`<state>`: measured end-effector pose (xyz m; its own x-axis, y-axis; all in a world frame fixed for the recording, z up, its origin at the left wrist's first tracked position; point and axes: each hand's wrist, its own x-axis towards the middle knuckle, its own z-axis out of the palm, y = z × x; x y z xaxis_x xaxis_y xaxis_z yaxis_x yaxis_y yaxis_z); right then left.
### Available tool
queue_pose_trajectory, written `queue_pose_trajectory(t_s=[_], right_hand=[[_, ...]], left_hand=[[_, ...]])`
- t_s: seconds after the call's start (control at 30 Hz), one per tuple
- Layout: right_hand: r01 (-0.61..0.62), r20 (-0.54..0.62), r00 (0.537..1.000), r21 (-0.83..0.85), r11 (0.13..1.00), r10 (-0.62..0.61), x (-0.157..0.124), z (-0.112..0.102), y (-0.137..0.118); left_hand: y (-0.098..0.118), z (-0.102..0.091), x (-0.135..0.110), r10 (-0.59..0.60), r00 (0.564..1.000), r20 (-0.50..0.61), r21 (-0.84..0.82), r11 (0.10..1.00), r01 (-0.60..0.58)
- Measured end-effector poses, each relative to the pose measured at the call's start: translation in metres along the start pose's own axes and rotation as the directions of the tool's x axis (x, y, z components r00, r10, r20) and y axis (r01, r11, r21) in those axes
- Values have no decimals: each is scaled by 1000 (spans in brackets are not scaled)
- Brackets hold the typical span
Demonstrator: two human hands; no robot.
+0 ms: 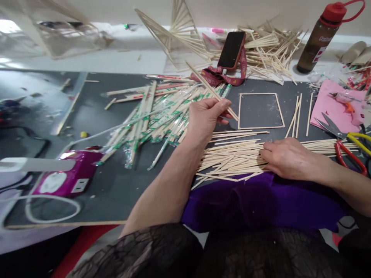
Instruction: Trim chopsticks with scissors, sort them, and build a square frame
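Note:
My left hand (210, 112) is closed in a pinch round a pair of pale wooden chopsticks (207, 83), which slant up to the left. Their lower tips come near the corner of a square frame (261, 127) made of sticks, lying flat on the dark board. On a loose pile of bare chopsticks (232, 156) rests my right hand (282, 158), its fingers curled onto several of them; the fingertips are partly hidden. Left of the pile lie many chopsticks in clear and green wrappers (165, 116). A few single sticks (296, 116) sit right of the frame.
Scissors with a yellow handle (359, 141) and a red-handled tool (349, 156) lie at right by a pink sheet (326, 104). Behind are a phone (232, 50), a bottle (319, 42) and a stick structure (176, 36). A purple tissue pack (69, 173) and white cable (55, 220) lie left.

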<state>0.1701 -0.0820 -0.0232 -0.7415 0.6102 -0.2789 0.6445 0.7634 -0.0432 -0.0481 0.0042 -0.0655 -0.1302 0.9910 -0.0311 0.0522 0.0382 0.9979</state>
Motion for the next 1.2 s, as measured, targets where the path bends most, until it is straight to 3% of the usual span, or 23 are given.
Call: queue_pose_trajectory(t_s=[0.5,0.67,0.87,1.03,1.2], right_hand=[[-18,-9,1000,-2,1000,18,-7,4,3],[85,8,996,166,983,-87,-15,-2,11],[46,-55,998,271,962,-32,-27,-6,26],[121,-43,993,370,921,-113,-37,-6,35],[99,-69,995,582,807,-73,-39,-4,50]], left_hand=[[2,-3,1,33,999,-14,21,999,-33],[3,-4,1,55,998,-23,25,998,-55],[4,-1,0,33,999,-20,14,999,-33],[4,1,-2,22,1000,-15,2,1000,-22],[3,2,-1,10,1000,-8,-15,1000,-10]])
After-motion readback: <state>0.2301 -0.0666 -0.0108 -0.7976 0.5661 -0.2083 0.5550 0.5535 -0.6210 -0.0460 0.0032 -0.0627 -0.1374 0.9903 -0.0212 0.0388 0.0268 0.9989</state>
